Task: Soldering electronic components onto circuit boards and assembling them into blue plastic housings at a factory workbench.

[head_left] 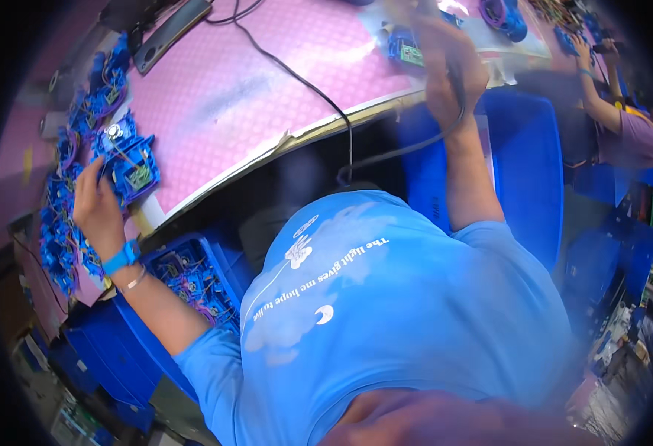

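Pink, dimpled tabletop (200,56); thin black cable (305,81) crossing it; heaped blue plastic assemblies (103,100), left. Boxy blue plastic housing (134,165): table's left, left hand (97,208) at its edge. Right hand (454,78): well apart, blurred, beside green circuit board (410,54), far right. Both grips indeterminable.

It's a workshop (wired blue modules (60,223) line the bench (200,119)).

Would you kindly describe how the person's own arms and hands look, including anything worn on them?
Both hands, left and right, are ungloved; the right is blurred. The short sleeves are blue, leaving the forearms uncovered. The left wrist has a wide, bright blue band, with a thin, pale bracelet further up the arm.
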`<state>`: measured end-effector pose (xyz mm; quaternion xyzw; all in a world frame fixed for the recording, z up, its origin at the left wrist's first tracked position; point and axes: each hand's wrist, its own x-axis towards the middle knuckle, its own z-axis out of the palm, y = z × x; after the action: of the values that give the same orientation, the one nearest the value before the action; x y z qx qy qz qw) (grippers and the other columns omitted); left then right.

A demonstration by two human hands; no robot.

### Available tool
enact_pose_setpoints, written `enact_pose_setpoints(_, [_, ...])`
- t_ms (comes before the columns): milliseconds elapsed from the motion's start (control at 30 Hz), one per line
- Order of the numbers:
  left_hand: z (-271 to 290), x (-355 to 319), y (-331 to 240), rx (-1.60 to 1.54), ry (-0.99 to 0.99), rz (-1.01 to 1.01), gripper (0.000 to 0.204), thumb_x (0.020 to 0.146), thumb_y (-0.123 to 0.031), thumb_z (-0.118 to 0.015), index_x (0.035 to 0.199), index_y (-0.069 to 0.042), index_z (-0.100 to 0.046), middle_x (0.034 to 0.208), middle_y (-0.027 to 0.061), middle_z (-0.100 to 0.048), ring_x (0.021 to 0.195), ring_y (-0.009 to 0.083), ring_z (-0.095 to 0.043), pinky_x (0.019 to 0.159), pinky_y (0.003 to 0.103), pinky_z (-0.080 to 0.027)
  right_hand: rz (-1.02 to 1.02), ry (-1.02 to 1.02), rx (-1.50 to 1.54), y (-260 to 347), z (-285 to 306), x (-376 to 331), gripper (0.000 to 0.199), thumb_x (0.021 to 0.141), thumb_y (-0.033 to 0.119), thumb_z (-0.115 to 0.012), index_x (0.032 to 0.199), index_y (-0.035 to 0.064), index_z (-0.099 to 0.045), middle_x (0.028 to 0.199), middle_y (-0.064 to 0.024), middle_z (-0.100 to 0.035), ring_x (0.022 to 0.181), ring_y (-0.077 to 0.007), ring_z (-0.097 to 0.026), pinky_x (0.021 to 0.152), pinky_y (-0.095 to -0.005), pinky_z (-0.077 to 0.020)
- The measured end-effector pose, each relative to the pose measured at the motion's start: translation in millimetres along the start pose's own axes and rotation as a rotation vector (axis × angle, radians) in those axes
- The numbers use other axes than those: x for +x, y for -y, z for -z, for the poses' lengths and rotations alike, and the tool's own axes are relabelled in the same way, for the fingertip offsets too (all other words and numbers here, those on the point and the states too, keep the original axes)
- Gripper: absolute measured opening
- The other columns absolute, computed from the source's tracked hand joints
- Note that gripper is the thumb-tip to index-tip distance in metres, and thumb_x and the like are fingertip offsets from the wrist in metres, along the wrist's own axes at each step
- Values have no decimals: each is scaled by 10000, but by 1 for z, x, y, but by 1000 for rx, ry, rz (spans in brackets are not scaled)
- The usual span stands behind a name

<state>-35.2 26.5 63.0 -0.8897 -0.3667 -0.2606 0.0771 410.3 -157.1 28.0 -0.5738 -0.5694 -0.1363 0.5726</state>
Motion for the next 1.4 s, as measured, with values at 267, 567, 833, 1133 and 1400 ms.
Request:
enact_pose_setpoints(267, [-14, 11, -194, -467, -217, -225, 378, 670, 116, -748, 1019, -29, -767, 883, 118, -693, 762, 229, -705, 636, 290, -580, -149, 27, -196, -77, 28, -1, 336, 904, 70, -696, 1230, 86, -621, 1203, -99, -696, 1065, -160, -654, 906, -292, -497])
enact_pose_setpoints(567, [-128, 142, -180, -638, -361, -280, 198, 780, -36, -749, 959, -119, -761, 827, 85, -674, 686, 251, -668, 616, 328, -543, -166, -125, -257, -46, 1, -4, 372, 845, 74, -750, 1196, 63, -625, 1224, -176, -665, 1095, -295, -665, 928, -361, -515])
enact_pose_setpoints(833, [-179, 240, -186, -722, -284, -457, 200, 699, 10, -775, 881, -65, -735, 768, 102, -622, 652, 208, -603, 580, 296, -468, 157, -45, -369, -19, 6, -23, 464, 733, -6, -811, 1155, 53, -628, 1067, -168, -665, 1028, -372, -629, 896, -424, -515])
enact_pose_setpoints(1133, [-186, 189, -172, -667, 129, -107, 204, 789, -205, -815, 958, -97, -775, 788, 95, -720, 688, 199, -672, 636, 308, -531, -14, 11, -302, -9, 6, -38, 438, 787, -101, -725, 1186, 27, -598, 1108, -165, -705, 990, -289, -708, 855, -347, -566])
enact_pose_setpoints(1400, [-61, 126, -144, -537, -266, 150, 208, 795, -132, -850, 932, -3, -760, 690, 6, -676, 635, 26, -559, 565, 203, -448, 63, 106, 173, 18, -55, -49, 421, 838, -145, -668, 1220, -26, -536, 1151, -237, -698, 1140, -333, -674, 919, -371, -570])
